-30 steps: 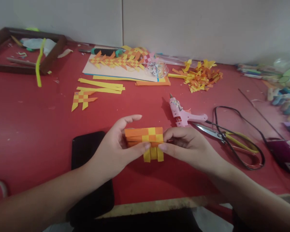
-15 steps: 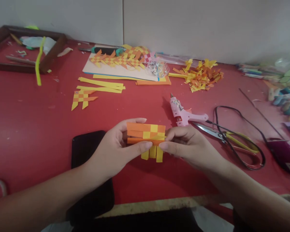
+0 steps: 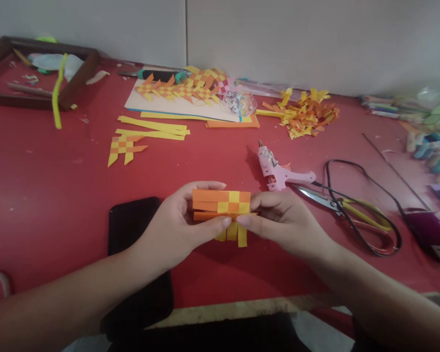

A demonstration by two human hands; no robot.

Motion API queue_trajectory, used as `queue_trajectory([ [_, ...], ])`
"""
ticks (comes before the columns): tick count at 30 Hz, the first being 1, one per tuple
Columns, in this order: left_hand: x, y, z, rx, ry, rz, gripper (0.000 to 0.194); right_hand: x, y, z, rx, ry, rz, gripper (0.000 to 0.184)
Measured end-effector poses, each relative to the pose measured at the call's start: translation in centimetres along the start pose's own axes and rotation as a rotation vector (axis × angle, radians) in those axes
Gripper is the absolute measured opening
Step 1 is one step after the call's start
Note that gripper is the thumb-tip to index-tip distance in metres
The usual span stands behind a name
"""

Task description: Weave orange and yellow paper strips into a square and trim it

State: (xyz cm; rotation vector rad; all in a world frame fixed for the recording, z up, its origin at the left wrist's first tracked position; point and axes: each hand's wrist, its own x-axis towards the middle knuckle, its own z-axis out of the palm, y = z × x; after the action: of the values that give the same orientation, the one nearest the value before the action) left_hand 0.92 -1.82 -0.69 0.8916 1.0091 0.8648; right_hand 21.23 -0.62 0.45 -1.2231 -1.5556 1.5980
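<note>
Between my two hands is a small piece of woven paper strips, orange and yellow in a checkered pattern. Its orange ends point left and its yellow ends hang down. My left hand pinches it from the left, thumb in front and fingers behind. From the right, my right hand grips its edge, the thumb pressing the lowest orange strip. Both thumb tips lie close together on that strip. Fingers behind the paper are partly hidden. A finished woven paper fish lies on the table to the left, below yellow paper strips.
A pink glue gun and scissors with a black cord lie right of my hands. A black phone-like slab is under my left forearm. Behind are paper scraps, several woven fish and a brown frame.
My thumbs have shifted slightly on the lowest orange strip, which now tilts a little and pokes out at the right. The weave stays in both hands.
</note>
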Motion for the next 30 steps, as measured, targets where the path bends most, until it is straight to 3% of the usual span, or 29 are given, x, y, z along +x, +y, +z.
queue_trajectory([
  [14,0.1,0.3,0.2,-0.04,-0.017,-0.052,0.045,-0.1,-0.2,0.3,0.094,-0.022,0.038,0.034],
  [18,0.1,0.4,0.1,-0.084,-0.011,-0.074,0.043,-0.2,-0.9,0.0,0.002,-0.011,-0.01,0.029],
  [23,0.1,0.4,0.0,-0.075,-0.083,-0.058,0.024,-0.5,-1.2,-0.5,-0.118,0.064,-0.083,0.028],
  [30,0.2,0.1,-0.1,-0.071,-0.069,-0.071,0.043,-0.3,-0.8,-0.8,-0.055,0.048,-0.109,0.021],
])
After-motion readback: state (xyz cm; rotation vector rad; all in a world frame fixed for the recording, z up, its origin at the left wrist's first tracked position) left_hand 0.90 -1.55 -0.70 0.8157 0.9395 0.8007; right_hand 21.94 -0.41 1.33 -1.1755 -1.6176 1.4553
